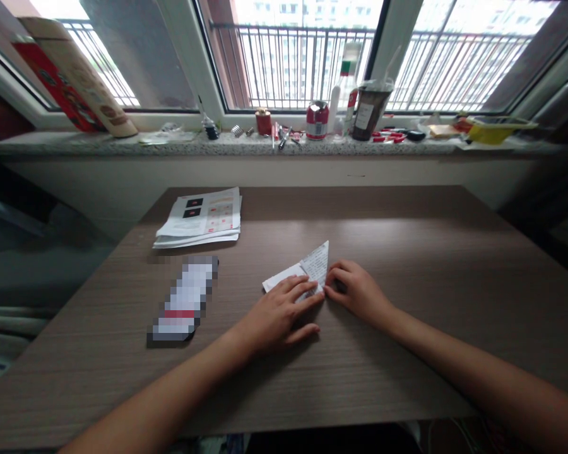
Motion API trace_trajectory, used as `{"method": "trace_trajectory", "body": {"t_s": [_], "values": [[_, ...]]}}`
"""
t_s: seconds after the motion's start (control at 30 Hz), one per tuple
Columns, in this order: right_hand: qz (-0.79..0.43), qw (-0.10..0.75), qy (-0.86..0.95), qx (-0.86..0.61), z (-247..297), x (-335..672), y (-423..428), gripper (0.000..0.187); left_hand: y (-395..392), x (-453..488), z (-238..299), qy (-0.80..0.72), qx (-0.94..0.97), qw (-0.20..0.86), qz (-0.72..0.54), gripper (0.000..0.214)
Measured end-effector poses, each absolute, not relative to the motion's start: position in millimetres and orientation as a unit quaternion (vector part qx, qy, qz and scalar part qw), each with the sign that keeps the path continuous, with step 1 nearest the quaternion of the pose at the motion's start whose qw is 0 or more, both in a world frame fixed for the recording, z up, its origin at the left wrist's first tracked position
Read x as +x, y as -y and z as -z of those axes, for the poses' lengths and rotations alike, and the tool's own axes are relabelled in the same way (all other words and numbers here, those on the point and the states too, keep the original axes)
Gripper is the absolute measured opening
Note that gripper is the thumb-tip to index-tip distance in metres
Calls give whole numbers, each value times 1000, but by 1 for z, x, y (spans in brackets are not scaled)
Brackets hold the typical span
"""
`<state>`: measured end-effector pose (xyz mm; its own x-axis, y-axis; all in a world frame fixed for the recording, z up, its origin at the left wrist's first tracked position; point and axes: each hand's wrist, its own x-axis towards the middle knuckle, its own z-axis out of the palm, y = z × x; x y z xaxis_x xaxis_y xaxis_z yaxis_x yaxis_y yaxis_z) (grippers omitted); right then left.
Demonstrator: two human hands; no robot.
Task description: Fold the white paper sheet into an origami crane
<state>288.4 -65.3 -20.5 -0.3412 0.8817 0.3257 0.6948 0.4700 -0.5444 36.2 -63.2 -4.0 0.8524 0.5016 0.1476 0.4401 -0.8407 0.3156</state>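
Note:
A folded sheet of paper (316,261) with printed or written lines lies on the brown desk (407,252), one pointed corner aimed away from me. My left hand (284,309) rests flat over its near part, fingers stretched out and thumb apart, hiding some of the folds. At the paper's right edge, my right hand (355,287) has its fingers curled and the thumb and fingertips brought together. Those fingertips meet the paper's edge near the left index finger; how much paper is between them is partly hidden.
A stack of printed sheets (208,217) lies at the desk's back left, with a blurred-out phone (184,302) nearer me. On the stone windowsill (246,146) stand a red can (317,120), a dark drink cup (370,110), a clear bottle (348,82) and a yellow container (492,131).

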Motion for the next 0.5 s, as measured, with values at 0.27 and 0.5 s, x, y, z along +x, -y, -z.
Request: {"method": "trace_trajectory", "body": {"t_s": [0.27,0.5], "values": [[-161,315,780,-516,21,291,46,12,61,37,1,-247,951,160,-94,57],[-128,332,763,-540,28,302,8,12,60,35,3,-244,952,161,-95,56]]}}
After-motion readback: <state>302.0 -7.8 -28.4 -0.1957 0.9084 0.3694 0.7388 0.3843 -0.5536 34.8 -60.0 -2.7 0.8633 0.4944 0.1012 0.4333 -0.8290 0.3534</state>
